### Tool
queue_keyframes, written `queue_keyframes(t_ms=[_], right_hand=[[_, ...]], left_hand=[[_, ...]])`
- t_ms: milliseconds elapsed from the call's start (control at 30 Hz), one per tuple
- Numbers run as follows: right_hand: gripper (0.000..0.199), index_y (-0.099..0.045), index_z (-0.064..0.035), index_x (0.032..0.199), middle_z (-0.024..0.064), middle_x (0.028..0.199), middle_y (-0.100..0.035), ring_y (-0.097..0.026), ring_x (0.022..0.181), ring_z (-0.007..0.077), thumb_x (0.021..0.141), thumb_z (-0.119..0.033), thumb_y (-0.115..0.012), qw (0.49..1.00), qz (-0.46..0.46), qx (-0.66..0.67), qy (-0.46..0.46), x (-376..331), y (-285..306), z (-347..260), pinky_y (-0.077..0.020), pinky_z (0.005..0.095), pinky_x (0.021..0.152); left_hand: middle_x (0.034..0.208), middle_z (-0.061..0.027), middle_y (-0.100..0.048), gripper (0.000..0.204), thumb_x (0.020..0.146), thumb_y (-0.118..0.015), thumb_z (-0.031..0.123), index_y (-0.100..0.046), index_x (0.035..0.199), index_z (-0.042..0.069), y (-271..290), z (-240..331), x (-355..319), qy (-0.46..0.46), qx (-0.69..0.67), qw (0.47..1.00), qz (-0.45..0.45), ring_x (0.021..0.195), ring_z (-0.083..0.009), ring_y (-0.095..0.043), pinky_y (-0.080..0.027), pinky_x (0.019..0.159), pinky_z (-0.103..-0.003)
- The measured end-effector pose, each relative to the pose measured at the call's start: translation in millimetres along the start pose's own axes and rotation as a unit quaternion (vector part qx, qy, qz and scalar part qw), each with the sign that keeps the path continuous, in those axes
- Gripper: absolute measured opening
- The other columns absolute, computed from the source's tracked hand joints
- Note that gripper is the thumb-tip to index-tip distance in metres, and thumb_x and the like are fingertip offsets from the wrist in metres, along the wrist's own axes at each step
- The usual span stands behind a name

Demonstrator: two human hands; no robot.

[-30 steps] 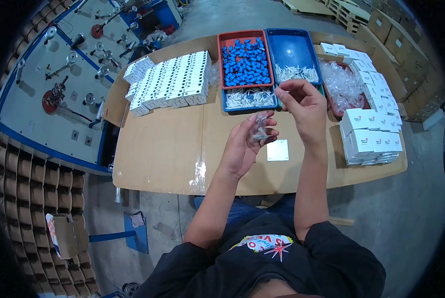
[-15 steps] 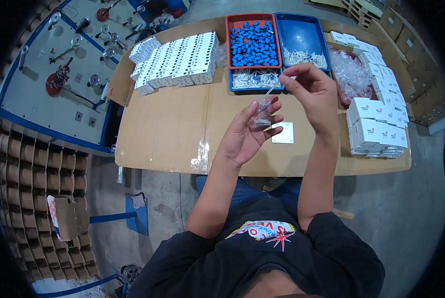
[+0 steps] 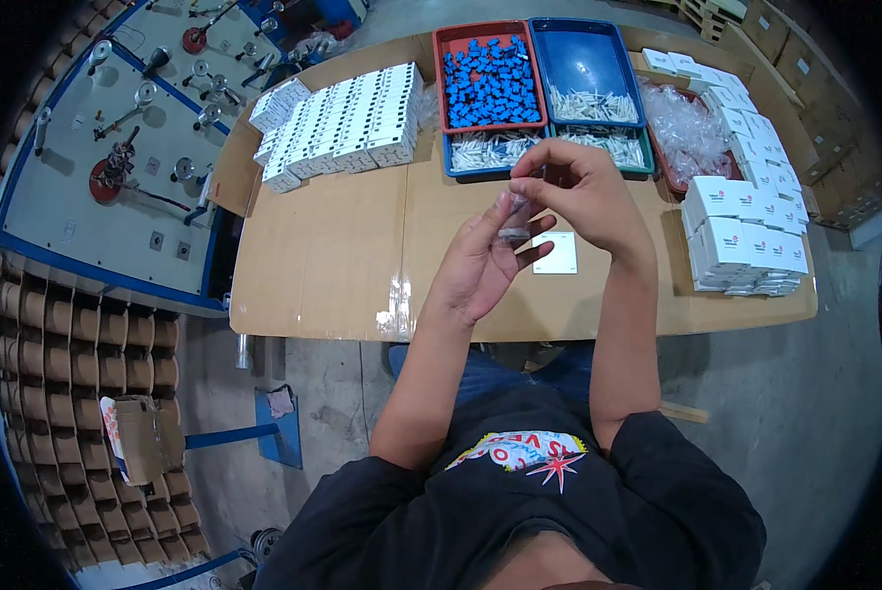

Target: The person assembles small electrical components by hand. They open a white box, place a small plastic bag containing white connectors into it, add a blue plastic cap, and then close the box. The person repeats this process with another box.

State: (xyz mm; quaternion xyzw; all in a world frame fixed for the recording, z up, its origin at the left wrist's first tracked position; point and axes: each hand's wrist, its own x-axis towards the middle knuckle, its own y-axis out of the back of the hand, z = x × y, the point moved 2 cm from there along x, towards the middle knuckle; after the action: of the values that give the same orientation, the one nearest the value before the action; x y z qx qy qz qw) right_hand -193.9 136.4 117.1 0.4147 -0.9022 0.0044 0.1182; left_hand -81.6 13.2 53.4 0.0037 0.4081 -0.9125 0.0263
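Observation:
Over the middle of the table, my left hand (image 3: 476,264) grips a small clear plastic bag (image 3: 515,218) between thumb and fingers. Something pale lies at the bottom of the bag, too small to name. My right hand (image 3: 590,200) is closed in a pinch at the bag's upper end; what its fingertips hold is hidden. A flat white square box (image 3: 556,254) lies on the cardboard just beyond and right of my left hand.
Behind my hands are a red tray (image 3: 438,74) of blue parts and blue trays (image 3: 583,59) with white sticks. White boxes stand in rows at left (image 3: 347,118) and in stacks at right (image 3: 746,236). A red tray of clear bags (image 3: 687,133) sits beside the right stacks.
My right hand has come down and left to the bag's mouth. The thin white stick it pinched before no longer shows. My left hand still holds the bag.

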Motion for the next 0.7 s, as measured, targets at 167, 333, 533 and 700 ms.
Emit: queue_keyframes(t_ms=[167, 333, 533, 700], right_hand=[[0.013, -0.070, 0.0014, 0.097, 0.0032, 0.079, -0.069, -0.068, 0.069, 0.0103, 0.091, -0.010, -0.074, 0.999, -0.014, -0.033, 0.026, 2, 1, 7, -0.0550, 0.0251, 0.062], [0.014, -0.070, 0.0004, 0.094, 0.0021, 0.083, -0.067, -0.062, 0.073, 0.0092, 0.091, -0.012, -0.075, 0.997, -0.031, -0.062, 0.021, 3, 3, 14, -0.0532, 0.0259, 0.063], [0.015, -0.069, -0.0021, 0.091, 0.0045, 0.092, -0.058, -0.058, 0.078, 0.0133, 0.091, -0.016, -0.076, 0.988, -0.058, -0.120, 0.082, -1, 6, 17, -0.0481, 0.0288, 0.069], [0.017, -0.069, -0.0003, 0.092, 0.0070, 0.091, -0.061, -0.062, 0.082, 0.0171, 0.092, -0.016, -0.075, 0.979, -0.113, -0.158, 0.057, -8, 15, 15, -0.0509, 0.0319, 0.075]], left_hand=[[0.130, -0.0052, -0.066, 0.042, 0.109, -0.050, 0.042, -0.058, 0.136, 0.011, 4, -2, 0, -0.007, 0.015, 1.000, 0.009, 0.119, -0.0200, -0.063, -0.050, 0.101, -0.043], [0.127, -0.0068, -0.067, 0.041, 0.110, -0.048, 0.041, -0.060, 0.133, 0.009, 6, 1, 1, -0.023, 0.048, 0.998, 0.021, 0.118, -0.0197, -0.064, -0.051, 0.100, -0.041], [0.124, -0.0092, -0.068, 0.043, 0.111, -0.047, 0.041, -0.063, 0.129, 0.005, 10, 3, 1, -0.030, 0.086, 0.995, 0.049, 0.115, -0.0192, -0.065, -0.054, 0.097, -0.040], [0.114, -0.0093, -0.072, 0.048, 0.110, -0.049, 0.042, -0.064, 0.128, 0.000, 11, -2, 1, -0.043, 0.229, 0.968, 0.090, 0.101, -0.0167, -0.070, -0.056, 0.094, -0.036]])
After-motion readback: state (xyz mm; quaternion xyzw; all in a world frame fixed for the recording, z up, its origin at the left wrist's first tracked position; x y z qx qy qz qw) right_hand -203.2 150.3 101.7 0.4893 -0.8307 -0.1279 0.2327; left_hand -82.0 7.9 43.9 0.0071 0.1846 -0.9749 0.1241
